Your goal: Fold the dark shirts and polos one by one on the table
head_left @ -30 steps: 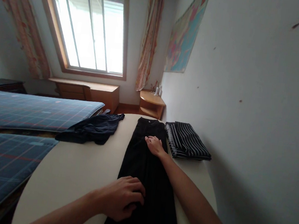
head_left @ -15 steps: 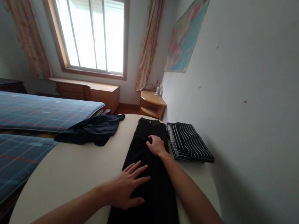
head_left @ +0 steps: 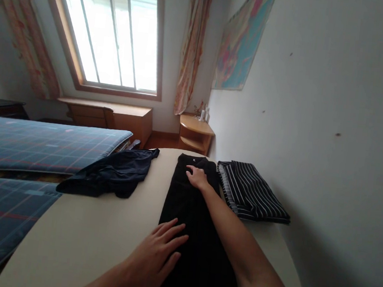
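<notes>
Black trousers (head_left: 185, 206) lie lengthwise in a long narrow strip, their waist end with a small pale label at the far side. My left hand (head_left: 155, 254) rests on the near left part of the cloth, fingers stretched out and apart. Farther up, my right hand (head_left: 197, 177) touches the fabric close to the waist, its fingers extended and holding nothing. To the right of the trousers sits a folded black cloth with white stripes (head_left: 251, 191). A crumpled dark navy garment (head_left: 116, 172) lies to the left.
All the clothes are on a round cream table (head_left: 100, 234). Plaid mattresses (head_left: 40, 146) adjoin it on the left, and a white wall (head_left: 327, 185) stands close on the right. Beyond the table are a corner shelf (head_left: 196, 125) and a wooden desk (head_left: 132, 121) under the window.
My right hand has slid farther toward the waist end of the trousers. My left hand has shifted slightly nearer to me. The view has moved a little.
</notes>
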A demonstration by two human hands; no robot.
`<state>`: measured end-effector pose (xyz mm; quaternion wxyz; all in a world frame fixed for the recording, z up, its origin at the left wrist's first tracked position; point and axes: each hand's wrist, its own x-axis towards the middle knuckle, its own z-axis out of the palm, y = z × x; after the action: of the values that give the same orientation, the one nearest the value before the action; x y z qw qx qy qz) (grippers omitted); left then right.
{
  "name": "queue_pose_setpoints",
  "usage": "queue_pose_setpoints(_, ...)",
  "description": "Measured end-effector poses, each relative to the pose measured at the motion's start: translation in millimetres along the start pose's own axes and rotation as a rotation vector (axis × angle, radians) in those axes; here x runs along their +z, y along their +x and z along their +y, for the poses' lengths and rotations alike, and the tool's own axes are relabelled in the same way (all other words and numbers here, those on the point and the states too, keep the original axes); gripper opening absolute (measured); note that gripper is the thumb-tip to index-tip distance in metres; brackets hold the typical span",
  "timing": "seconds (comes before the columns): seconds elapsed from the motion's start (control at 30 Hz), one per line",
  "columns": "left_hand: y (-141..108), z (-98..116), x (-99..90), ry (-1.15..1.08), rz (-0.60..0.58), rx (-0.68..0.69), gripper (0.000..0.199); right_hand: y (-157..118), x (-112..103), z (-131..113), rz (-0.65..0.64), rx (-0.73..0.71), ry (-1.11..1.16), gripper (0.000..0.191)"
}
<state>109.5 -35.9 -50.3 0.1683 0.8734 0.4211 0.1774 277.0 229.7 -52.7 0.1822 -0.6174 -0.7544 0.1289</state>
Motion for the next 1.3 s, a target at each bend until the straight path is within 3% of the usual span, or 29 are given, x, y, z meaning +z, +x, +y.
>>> queue_pose_setpoints(0.23, 1, -13, 7.0, 0.072, -0.034, -0.011, 0.055, 32, 9, -8, 0.009, 0.05, -0.007, 0.042)
queue_pose_setpoints(0.53, 6, -18, 7.5, 0.055, -0.087, 0.001, 0.078, 57, 7, -13, 0.039, -0.024, -0.058, 0.043)
queue_pose_setpoints(0.6, 7, -21, 6.9, 0.049, -0.073, 0.012, 0.075, 62, 6, -18, 0.058, -0.063, -0.071, 0.046)
queue_pose_setpoints(0.77, 9, -27, 7.2, 0.088, -0.015, 0.021, 0.045, 76, 9, -34, 0.036, -0.199, -0.108, 0.044)
queue_pose_setpoints(1.0, 10, -41, 19.2, 0.15, -0.003, 0.076, 0.055, 96, 24, -48, -0.033, -0.21, -0.164, 0.026)
queue_pose_setpoints(1.17, 11, -47, 24.5, 0.166, -0.014, 0.09, 0.056, 111, 30, -46, -0.034, -0.125, -0.166, 0.043)
queue_pose_setpoints(1.3, 12, -45, 22.3, 0.159, -0.03, 0.073, 0.058, 107, 38, -36, -0.083, -0.15, -0.193, 0.042)
